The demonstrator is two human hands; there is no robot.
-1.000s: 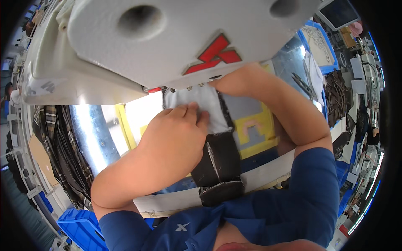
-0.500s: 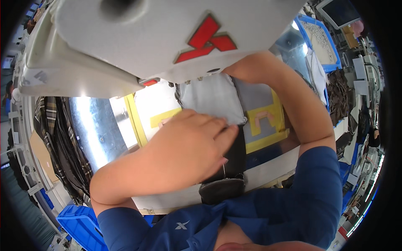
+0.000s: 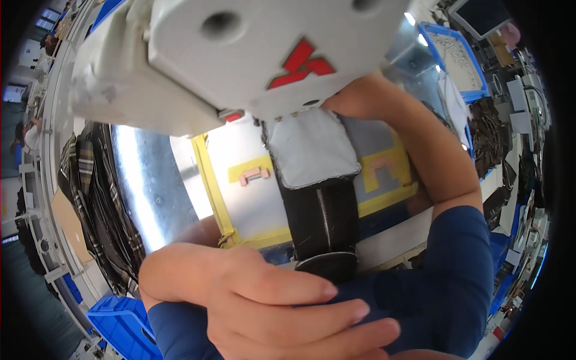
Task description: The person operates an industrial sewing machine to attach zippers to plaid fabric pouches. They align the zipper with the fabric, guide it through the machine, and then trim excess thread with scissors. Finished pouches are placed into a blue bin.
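A light grey fabric piece [image 3: 313, 150] lies on the work plate below the white sewing machine head [image 3: 252, 66], its far end hidden by the head. Black fabric with a metal zipper [image 3: 306, 219] runs from its near edge toward my body. My right hand [image 3: 360, 101] is at the right side of the machine head, beside the far end of the grey piece; its fingertips are hidden there, so its grip does not show. Close to my chest, my left hand [image 3: 294, 309] is clear of the fabric, fingers stretched out and apart, holding nothing.
Yellow tape [image 3: 211, 186] borders the work plate, which carries small pinkish stop blocks [image 3: 254, 176]. Dark and plaid garments [image 3: 99, 198] hang at the left, above a blue crate [image 3: 123, 327]. A blue-rimmed tray [image 3: 482, 93] and dark brown cloth [image 3: 485, 129] are at the right.
My left hand has lifted off the grey and black fabric and moved back toward my chest, uncovering the zipper. My right hand stays by the machine head.
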